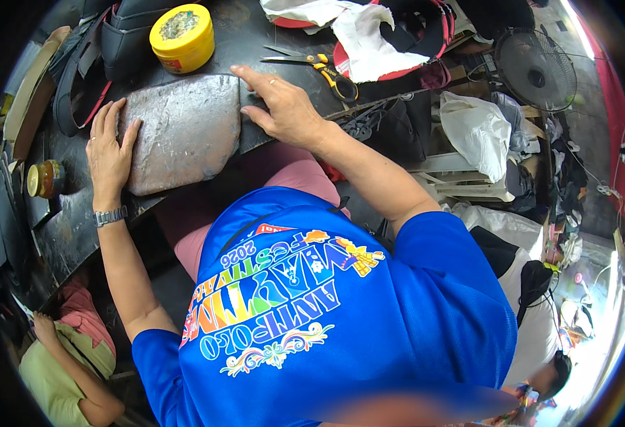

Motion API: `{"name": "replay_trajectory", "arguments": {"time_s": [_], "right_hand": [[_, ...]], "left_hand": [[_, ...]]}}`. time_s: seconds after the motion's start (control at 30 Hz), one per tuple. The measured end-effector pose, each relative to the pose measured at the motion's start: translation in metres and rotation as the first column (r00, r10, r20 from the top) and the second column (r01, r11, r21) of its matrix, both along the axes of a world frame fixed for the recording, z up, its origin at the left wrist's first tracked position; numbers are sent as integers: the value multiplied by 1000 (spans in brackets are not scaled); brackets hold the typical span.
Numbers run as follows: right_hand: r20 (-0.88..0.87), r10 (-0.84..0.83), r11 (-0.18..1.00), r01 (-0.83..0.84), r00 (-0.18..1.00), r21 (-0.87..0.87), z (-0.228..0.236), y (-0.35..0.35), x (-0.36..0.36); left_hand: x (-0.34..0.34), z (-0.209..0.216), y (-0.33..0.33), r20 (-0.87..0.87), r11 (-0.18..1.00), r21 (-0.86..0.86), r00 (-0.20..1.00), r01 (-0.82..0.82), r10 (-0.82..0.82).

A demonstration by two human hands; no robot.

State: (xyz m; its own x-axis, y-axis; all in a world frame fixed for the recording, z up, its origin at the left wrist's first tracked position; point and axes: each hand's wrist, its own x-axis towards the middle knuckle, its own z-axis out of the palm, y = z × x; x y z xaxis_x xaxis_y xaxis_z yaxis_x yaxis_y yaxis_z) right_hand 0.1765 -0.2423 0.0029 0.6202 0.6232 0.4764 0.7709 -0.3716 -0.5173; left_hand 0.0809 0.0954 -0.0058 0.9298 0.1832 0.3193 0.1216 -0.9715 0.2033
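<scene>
A worn grey-brown slab (183,132) with rounded corners lies flat at the near edge of the dark table (70,220). My left hand (108,146) rests along its left side, fingers spread and the thumb by the slab's edge. At the opposite side my right hand (284,107) is open, with its index finger stretched to the slab's upper right corner and the thumb by the right edge. Neither hand lifts anything. Just beyond the slab stands a yellow round tub (182,39). Scissors (330,71) with yellow and black handles lie past my right hand, their blades apart.
Black bag-like pieces (131,43) crowd the far left. A small jar (45,178) lies at the left. White and red cut pieces (369,43) are at the far side. To the right are a fan (535,75) and a white bag (476,132). Another person (70,370) sits lower left.
</scene>
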Motion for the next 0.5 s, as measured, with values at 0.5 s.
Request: {"name": "replay_trajectory", "arguments": {"time_s": [0.5], "right_hand": [[-385,78,995,-95,920,-27,14,-48,-38]], "left_hand": [[0,4,18,45,982,-98,987,159,-156]]}}
